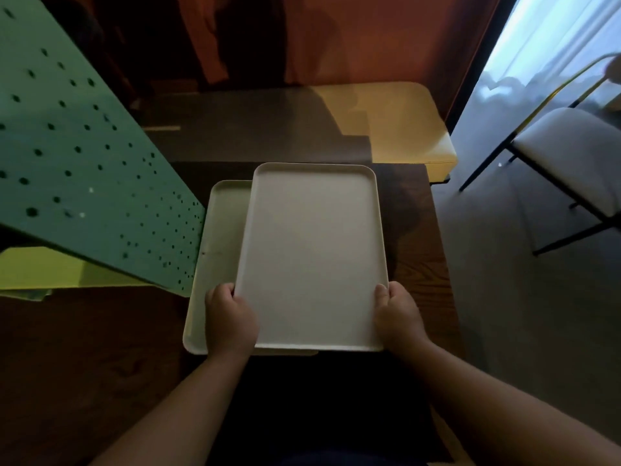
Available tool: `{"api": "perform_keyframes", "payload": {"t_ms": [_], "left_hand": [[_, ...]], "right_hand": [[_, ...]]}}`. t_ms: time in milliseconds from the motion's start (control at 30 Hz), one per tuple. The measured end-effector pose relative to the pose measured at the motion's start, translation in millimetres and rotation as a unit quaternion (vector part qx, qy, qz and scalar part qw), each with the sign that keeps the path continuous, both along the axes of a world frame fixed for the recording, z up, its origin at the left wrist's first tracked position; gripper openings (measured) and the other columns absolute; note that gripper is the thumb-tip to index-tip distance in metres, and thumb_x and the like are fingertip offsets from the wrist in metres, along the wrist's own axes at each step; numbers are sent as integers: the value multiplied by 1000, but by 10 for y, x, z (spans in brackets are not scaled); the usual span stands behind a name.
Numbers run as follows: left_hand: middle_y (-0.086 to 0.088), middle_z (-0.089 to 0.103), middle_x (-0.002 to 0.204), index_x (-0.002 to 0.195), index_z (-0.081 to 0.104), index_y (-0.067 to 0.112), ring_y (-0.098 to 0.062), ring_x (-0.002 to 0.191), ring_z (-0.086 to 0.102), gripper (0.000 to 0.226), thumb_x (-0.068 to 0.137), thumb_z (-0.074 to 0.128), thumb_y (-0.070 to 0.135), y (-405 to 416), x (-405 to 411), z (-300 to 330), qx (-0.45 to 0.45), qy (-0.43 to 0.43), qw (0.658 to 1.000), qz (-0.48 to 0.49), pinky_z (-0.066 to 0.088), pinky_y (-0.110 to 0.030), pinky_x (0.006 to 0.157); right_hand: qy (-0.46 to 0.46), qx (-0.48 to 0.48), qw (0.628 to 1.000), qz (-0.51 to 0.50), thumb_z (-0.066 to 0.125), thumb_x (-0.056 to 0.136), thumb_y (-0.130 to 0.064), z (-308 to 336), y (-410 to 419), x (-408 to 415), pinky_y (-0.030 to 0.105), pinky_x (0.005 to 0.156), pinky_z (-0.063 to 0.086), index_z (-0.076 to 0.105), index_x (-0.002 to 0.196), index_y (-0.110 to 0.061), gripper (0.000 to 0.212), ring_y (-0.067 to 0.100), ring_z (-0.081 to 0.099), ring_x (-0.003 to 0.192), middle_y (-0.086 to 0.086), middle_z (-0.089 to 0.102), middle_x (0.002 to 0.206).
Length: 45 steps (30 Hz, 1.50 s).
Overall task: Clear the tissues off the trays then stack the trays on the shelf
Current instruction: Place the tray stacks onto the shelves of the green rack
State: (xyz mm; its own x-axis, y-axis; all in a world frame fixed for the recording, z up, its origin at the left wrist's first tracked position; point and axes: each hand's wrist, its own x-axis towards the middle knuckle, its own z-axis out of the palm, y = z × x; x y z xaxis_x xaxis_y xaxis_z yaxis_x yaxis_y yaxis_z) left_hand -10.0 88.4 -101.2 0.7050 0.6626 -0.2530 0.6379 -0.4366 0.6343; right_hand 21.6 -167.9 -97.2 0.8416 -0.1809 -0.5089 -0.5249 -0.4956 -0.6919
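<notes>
I hold a bare white tray (312, 250) lengthwise in front of me. My left hand (230, 317) grips its near left edge and my right hand (398, 316) grips its near right edge, thumbs on the rim. Below it and offset to the left lies a second white tray (215, 264) on the dark wooden surface (416, 264); most of it is hidden by the upper tray. No tissues are visible on either tray.
A green perforated metal panel (84, 169) slants in at the left, close to the lower tray. A yellow bench (403, 122) stands beyond. A white chair with black legs (571, 163) is at the right on the grey floor.
</notes>
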Motion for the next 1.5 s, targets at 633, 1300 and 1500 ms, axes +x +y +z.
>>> {"api": "perform_keyframes", "payload": {"t_ms": [633, 1300, 1500], "left_hand": [[-13, 61, 115, 116, 65, 14, -33, 100, 60, 26, 102, 45, 21, 1198, -318, -250, -7, 85, 994, -72, 51, -44, 89], [-4, 77, 100, 107, 76, 15, -29, 86, 67, 26, 96, 53, 20, 1295, -248, -352, -2, 104, 990, -94, 46, -28, 71], [2, 73, 82, 88, 74, 18, -23, 77, 67, 20, 95, 55, 15, 1191, -276, -321, -25, 89, 989, -112, 46, -25, 61]], "right_hand": [[47, -131, 983, 123, 41, 96, -21, -119, 1061, -213, 40, 85, 49, 54, 122, -31, 31, 23, 57, 101, -1, 50, 111], [128, -237, 946, 179, 49, 95, -9, -51, 1063, -82, 34, 72, 51, 57, 115, -13, 22, 20, 59, 86, 5, 64, 102], [128, -300, 924, 202, 51, 97, -6, -6, 1016, -27, 33, 69, 54, 54, 116, -6, 19, 23, 61, 81, 12, 67, 107]]}}
